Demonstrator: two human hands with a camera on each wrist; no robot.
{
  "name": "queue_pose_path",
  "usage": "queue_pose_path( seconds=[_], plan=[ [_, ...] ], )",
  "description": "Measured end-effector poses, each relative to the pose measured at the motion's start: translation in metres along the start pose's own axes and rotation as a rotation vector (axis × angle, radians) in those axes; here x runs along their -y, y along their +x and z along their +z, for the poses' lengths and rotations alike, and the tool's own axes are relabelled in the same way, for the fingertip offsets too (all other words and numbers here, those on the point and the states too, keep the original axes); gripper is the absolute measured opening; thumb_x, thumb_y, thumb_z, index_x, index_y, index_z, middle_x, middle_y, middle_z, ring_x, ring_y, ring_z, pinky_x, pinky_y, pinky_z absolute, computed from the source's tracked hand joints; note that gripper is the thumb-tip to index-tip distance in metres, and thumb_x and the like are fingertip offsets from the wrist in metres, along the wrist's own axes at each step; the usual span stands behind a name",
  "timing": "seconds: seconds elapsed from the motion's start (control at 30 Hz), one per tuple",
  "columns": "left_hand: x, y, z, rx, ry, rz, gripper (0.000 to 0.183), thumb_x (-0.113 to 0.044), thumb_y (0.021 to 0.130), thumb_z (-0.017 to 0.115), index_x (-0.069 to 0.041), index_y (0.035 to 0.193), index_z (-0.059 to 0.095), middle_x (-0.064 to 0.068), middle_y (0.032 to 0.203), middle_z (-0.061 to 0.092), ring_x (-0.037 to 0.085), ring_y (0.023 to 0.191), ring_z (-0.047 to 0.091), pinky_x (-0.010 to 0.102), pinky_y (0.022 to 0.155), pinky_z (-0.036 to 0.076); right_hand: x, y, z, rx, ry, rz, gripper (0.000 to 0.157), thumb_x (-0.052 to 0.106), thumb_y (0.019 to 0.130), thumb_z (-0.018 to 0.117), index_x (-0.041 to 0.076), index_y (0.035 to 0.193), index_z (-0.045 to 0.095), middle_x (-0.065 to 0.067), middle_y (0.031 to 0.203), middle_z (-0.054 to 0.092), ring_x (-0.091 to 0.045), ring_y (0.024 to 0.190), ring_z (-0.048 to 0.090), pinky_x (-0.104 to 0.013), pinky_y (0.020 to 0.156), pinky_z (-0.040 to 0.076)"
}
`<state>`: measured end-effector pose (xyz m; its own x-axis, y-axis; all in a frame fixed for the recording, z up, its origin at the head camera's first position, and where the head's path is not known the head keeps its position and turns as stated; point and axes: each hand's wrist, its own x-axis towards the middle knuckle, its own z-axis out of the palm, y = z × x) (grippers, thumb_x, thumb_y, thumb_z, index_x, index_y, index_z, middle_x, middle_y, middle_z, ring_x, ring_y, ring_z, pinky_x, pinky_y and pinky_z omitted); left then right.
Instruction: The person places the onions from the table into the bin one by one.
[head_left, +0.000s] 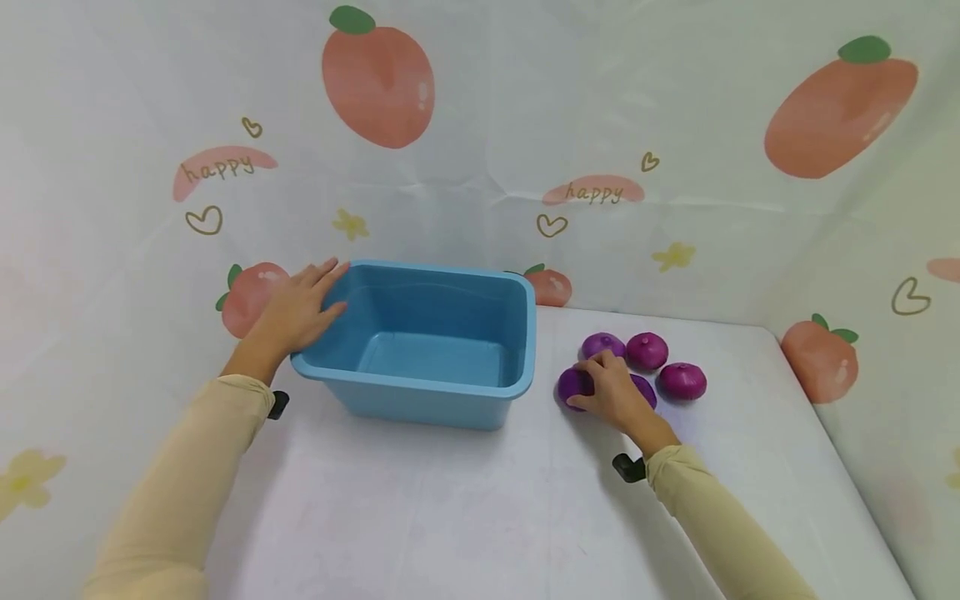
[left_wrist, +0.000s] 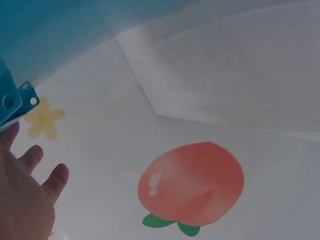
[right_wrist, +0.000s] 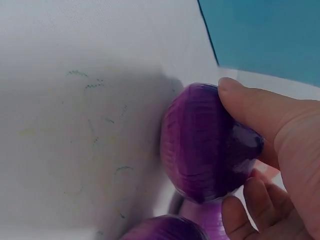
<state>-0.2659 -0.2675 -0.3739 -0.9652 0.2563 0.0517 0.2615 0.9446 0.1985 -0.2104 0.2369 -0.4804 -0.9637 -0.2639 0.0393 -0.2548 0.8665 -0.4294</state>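
Observation:
A light blue plastic basin (head_left: 420, 408) stands on the white table, its inside bare. My left hand (head_left: 298, 308) rests on the basin's left rim with fingers spread and fairly straight. To the right of the basin, my right hand (head_left: 617, 393) holds a dark purple onion (right_wrist: 200, 145), thumb on one side and fingers on the other. In the right wrist view its pointed top faces the palm. Partly hidden behind this hand is another purple onion (head_left: 645, 392). More onions lie close by: a violet one (head_left: 600, 342) and two magenta ones, one at the back (head_left: 647, 350), one at right (head_left: 682, 381).
A white cloth printed with peaches, hearts and flowers (head_left: 465, 217) rises behind the table and along its sides. The white tabletop (head_left: 420, 508) extends in front of the basin. Its right edge runs beside the cloth wall.

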Motion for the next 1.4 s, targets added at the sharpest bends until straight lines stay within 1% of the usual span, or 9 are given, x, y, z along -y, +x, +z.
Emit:
queue_pose_path(
  seconds=[0.13,0.27,0.5,0.6,0.7,0.9,1.03,1.23,1.4],
  plan=[
    [0.000,0.001,0.001,0.079,-0.029,-0.020,0.078,-0.033,0.102,0.052,-0.016,0.166,0.011,0.019,0.172,0.011,0.054,0.155,0.013,0.074,0.122,0.015,0.002,-0.001,0.006,0.011,0.017,0.032,0.055,0.028,0.082,0.086,0.008,0.129,0.065,-0.024,0.131,0.056,-0.045,0.126,0.046,-0.063,0.098,0.054],
    [0.000,0.000,0.002,0.117,-0.065,-0.071,0.084,-0.033,0.100,0.052,-0.013,0.166,0.004,0.017,0.173,0.006,0.054,0.156,0.009,0.076,0.121,0.013,0.004,-0.002,0.012,0.030,0.026,0.033,0.056,0.032,0.081,0.086,0.014,0.130,0.063,-0.021,0.133,0.054,-0.043,0.127,0.042,-0.063,0.099,0.054],
    [0.001,0.001,0.002,0.129,-0.134,-0.100,0.083,-0.030,0.100,0.049,-0.016,0.165,-0.002,0.014,0.174,0.001,0.051,0.157,0.004,0.077,0.120,0.011,0.012,-0.003,0.015,-0.039,0.014,-0.035,0.062,0.023,0.077,0.090,0.010,0.129,0.060,-0.025,0.132,0.050,-0.048,0.123,0.047,-0.064,0.098,0.053],
    [0.003,0.000,0.001,0.126,-0.141,-0.110,0.084,-0.029,0.100,0.049,-0.016,0.165,-0.002,0.014,0.174,0.002,0.052,0.157,0.004,0.077,0.120,0.010,0.013,-0.004,0.018,-0.034,-0.003,-0.048,0.066,0.024,0.077,0.090,0.009,0.132,0.057,-0.027,0.134,0.050,-0.049,0.125,0.046,-0.065,0.100,0.051],
    [0.002,0.000,0.002,0.129,-0.146,-0.113,0.083,-0.028,0.100,0.048,-0.016,0.165,-0.002,0.014,0.174,0.002,0.051,0.157,0.004,0.078,0.120,0.010,0.012,-0.007,0.022,-0.029,-0.004,-0.032,0.069,0.026,0.076,0.090,0.009,0.134,0.056,-0.027,0.135,0.050,-0.049,0.127,0.045,-0.065,0.101,0.051],
    [-0.003,0.002,0.003,0.138,-0.151,-0.109,0.083,-0.028,0.100,0.048,-0.016,0.165,-0.001,0.013,0.174,0.002,0.051,0.157,0.004,0.077,0.120,0.012,0.008,-0.012,0.026,-0.048,0.055,-0.034,0.075,0.031,0.072,0.093,0.011,0.135,0.055,-0.023,0.132,0.049,-0.047,0.122,0.058,-0.062,0.103,0.053],
    [-0.002,0.002,0.003,0.142,-0.149,-0.112,0.083,-0.028,0.100,0.048,-0.016,0.165,-0.002,0.013,0.174,0.001,0.051,0.157,0.005,0.078,0.119,0.013,0.009,-0.011,0.022,-0.032,0.104,-0.027,0.082,0.033,0.072,0.093,0.009,0.139,0.052,-0.021,0.132,0.048,-0.044,0.123,0.060,-0.060,0.104,0.052],
    [0.000,0.003,0.004,0.139,-0.173,-0.103,0.082,-0.025,0.099,0.046,-0.017,0.165,-0.001,0.012,0.174,0.001,0.051,0.157,0.003,0.078,0.119,0.011,0.011,-0.005,0.005,-0.005,0.163,0.038,0.085,0.040,0.075,0.090,0.014,0.145,0.050,-0.022,0.143,0.043,-0.046,0.134,0.048,-0.066,0.104,0.050],
    [0.001,0.004,0.005,0.144,-0.214,-0.099,0.082,-0.016,0.096,0.042,-0.018,0.165,-0.001,0.011,0.174,-0.002,0.050,0.158,-0.001,0.078,0.120,0.006,0.017,0.000,-0.016,-0.019,0.205,0.015,0.085,0.043,0.077,0.087,0.014,0.148,0.049,-0.020,0.145,0.049,-0.042,0.133,0.050,-0.064,0.102,0.053]
  ],
)
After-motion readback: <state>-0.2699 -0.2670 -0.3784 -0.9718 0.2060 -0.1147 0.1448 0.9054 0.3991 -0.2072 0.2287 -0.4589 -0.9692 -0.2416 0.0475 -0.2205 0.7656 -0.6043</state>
